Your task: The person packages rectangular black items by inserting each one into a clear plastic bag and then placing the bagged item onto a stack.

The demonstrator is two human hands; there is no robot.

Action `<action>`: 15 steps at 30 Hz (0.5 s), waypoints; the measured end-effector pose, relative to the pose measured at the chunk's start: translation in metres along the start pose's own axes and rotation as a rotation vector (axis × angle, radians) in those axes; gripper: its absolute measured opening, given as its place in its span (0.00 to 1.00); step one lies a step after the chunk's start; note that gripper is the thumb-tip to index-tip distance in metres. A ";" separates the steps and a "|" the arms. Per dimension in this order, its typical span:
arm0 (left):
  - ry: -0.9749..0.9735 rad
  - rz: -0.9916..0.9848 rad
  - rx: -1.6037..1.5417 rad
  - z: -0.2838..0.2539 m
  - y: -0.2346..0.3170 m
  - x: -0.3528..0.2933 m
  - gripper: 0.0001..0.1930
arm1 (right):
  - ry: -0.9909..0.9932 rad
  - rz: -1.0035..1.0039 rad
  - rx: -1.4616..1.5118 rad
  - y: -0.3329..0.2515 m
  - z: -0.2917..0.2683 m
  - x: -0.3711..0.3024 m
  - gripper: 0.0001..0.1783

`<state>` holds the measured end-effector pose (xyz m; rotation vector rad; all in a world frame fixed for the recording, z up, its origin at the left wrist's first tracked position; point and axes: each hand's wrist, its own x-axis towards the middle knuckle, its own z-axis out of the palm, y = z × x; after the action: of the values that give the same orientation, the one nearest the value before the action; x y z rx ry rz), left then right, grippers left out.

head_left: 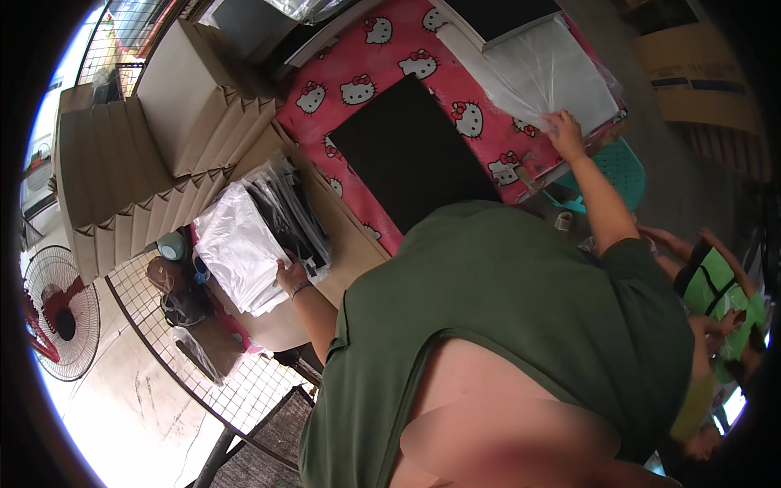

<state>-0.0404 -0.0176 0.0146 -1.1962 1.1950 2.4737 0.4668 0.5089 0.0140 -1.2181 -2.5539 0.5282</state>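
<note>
A flat black panel (415, 150) lies on the pink cartoon-print tablecloth (305, 114) in front of me. On the right, my right hand (567, 135) pinches the edge of a translucent plastic bag (533, 73) on a stack, and creases run out from its fingers. On the left, my left hand (293, 275) has its fingers closed at the edge of a white plastic-wrapped packet (240, 244). That packet lies on a pile of black pieces in clear plastic (289, 211).
Folded brown cardboard (114, 163) is stacked at the left. A black-topped box (500, 16) stands at the far right. Beside the table are a teal plastic stool (618, 175) and a person in green (716, 285). A fan (65, 317) stands at lower left.
</note>
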 end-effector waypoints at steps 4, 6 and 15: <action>-0.062 0.037 0.281 -0.002 -0.010 -0.034 0.24 | -0.030 0.081 0.026 0.002 0.005 -0.003 0.09; 0.201 0.239 0.510 0.023 -0.040 -0.086 0.25 | 0.006 0.008 -0.065 -0.009 -0.007 -0.003 0.07; -1.512 0.807 1.369 0.108 -0.186 -0.252 0.20 | -0.316 -0.475 0.126 -0.107 -0.025 0.059 0.07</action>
<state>0.1458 0.2342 0.1223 1.3598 1.9950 1.1638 0.3660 0.4980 0.0873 -0.4823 -2.8795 0.7995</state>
